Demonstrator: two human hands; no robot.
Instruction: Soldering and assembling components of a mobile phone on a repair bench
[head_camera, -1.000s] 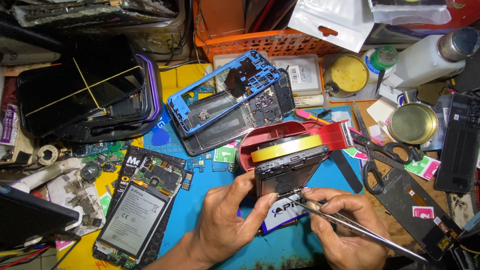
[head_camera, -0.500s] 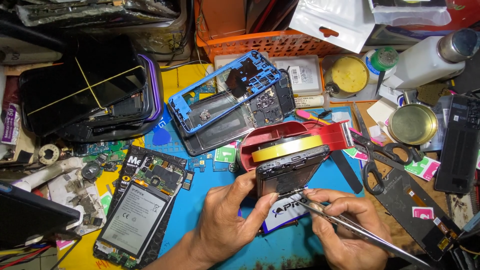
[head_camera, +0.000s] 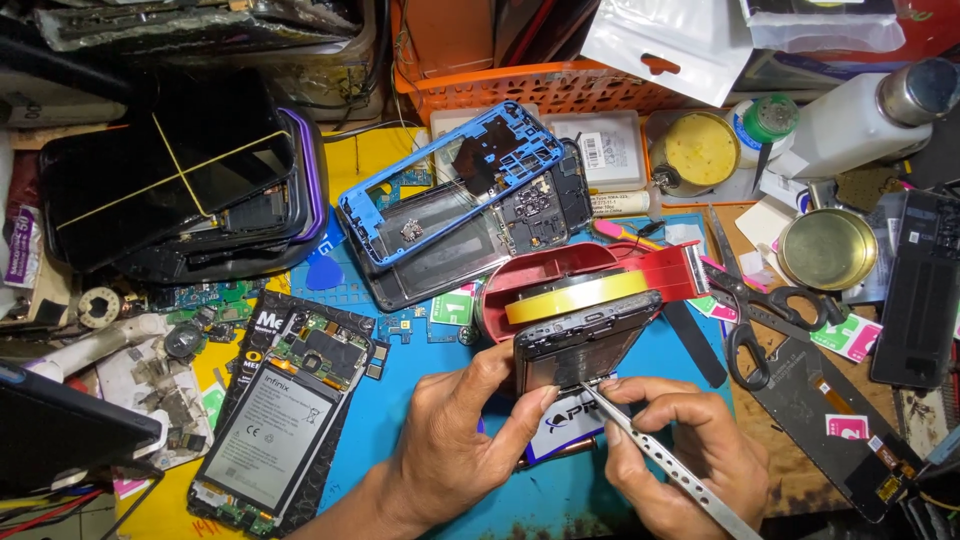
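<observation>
Messy blue work mat (head_camera: 430, 400) crowded with phone parts, open phone (head_camera: 580, 345) gripped by left hand (head_camera: 455, 455), metal tweezers (head_camera: 660, 460) pinched by right hand (head_camera: 680, 450), scissors (head_camera: 745, 320) laid nearby.

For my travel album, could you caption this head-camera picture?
Left hand steadies a dark phone frame while right hand works metal tweezers at its edge.
</observation>
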